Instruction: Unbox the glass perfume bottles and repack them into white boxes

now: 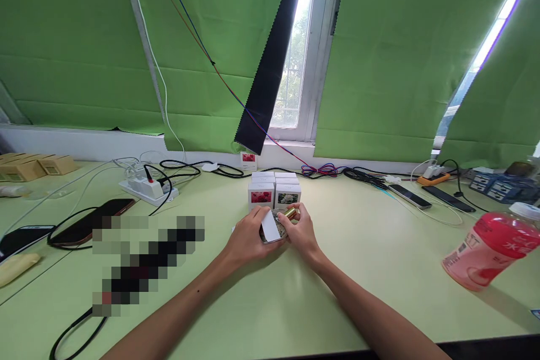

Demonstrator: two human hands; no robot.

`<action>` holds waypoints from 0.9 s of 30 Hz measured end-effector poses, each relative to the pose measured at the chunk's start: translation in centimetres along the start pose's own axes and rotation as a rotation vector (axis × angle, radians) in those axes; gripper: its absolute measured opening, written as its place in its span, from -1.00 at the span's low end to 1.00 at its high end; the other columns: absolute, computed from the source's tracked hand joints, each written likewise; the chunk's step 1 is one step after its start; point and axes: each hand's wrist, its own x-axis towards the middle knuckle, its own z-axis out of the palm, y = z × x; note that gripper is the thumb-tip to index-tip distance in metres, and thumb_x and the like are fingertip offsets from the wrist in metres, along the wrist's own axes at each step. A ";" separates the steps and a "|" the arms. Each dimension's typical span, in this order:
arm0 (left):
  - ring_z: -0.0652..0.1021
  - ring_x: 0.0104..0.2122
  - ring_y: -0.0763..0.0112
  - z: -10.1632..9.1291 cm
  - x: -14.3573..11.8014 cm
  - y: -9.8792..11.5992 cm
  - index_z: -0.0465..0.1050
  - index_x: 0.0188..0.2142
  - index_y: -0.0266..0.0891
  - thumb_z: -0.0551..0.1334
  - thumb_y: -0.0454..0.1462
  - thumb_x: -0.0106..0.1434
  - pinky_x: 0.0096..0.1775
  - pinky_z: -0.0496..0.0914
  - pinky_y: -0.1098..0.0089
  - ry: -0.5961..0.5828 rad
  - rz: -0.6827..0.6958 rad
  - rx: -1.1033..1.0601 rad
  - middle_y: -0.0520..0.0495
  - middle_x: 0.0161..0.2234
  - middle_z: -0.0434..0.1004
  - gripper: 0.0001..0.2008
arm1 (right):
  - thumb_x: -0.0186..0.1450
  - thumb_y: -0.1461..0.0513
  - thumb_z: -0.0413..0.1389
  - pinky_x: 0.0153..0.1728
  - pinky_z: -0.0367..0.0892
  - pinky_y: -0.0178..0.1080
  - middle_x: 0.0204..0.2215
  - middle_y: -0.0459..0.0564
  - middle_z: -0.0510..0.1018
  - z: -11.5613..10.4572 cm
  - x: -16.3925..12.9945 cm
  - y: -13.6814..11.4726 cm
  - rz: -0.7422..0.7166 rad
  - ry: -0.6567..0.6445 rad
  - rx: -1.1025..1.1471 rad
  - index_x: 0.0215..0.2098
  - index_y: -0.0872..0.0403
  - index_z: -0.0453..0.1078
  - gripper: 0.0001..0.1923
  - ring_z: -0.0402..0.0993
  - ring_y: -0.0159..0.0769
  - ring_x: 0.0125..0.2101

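Note:
My left hand [245, 236] is closed around a small glassy bottle [283, 232] with a mottled brown-grey look, held low above the table just before me. A white card or flap [270, 227] lies against the bottle's left side, beside my left thumb. My right hand [304, 230] grips the bottle from the right, its fingers around a gold cylindrical cap [291, 213]. Right behind both hands stand several small white boxes in two rows, one with a red flower picture [261, 197] and one with a white flower picture [288, 198].
A pink drink bottle [491, 247] stands at the right. Two phones [409, 197] and cables lie beyond it. On the left are a power strip [149, 188], a brown phone [93, 222] and a pixelated dark object [143, 264]. The pale green table [358, 292] ends near me.

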 end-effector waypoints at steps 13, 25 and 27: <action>0.58 -0.17 0.15 0.2 0.2 0.1 0.41 -0.05 -0.14 0.37 -0.05 0.09 -0.14 0.47 0.20 0.027 -0.028 -0.070 -0.12 -0.12 0.55 -0.54 | 0.10 0.03 0.28 -0.51 0.38 -0.28 -0.49 -0.08 0.56 0.0 0.3 0.2 -0.002 -0.013 0.041 -0.29 0.06 0.36 -0.66 0.49 -0.27 -0.51; 0.56 -0.17 0.16 0.4 0.3 -0.1 0.41 -0.08 -0.19 0.37 -0.01 0.09 -0.16 0.45 0.23 0.029 -0.046 -0.101 -0.11 -0.16 0.56 -0.53 | 0.13 -0.01 0.25 -0.62 0.28 -0.31 -0.53 -0.10 0.48 0.3 0.2 0.4 -0.017 -0.085 0.064 -0.44 0.07 0.42 -0.69 0.40 -0.34 -0.60; 0.56 -0.17 0.16 0.5 0.3 -0.1 0.41 -0.08 -0.18 0.37 0.00 0.10 -0.16 0.45 0.22 0.030 -0.047 -0.104 -0.11 -0.16 0.56 -0.53 | 0.14 -0.02 0.24 -0.62 0.29 -0.31 -0.56 -0.10 0.48 0.3 0.1 0.3 -0.014 -0.085 0.079 -0.44 0.08 0.44 -0.68 0.42 -0.32 -0.60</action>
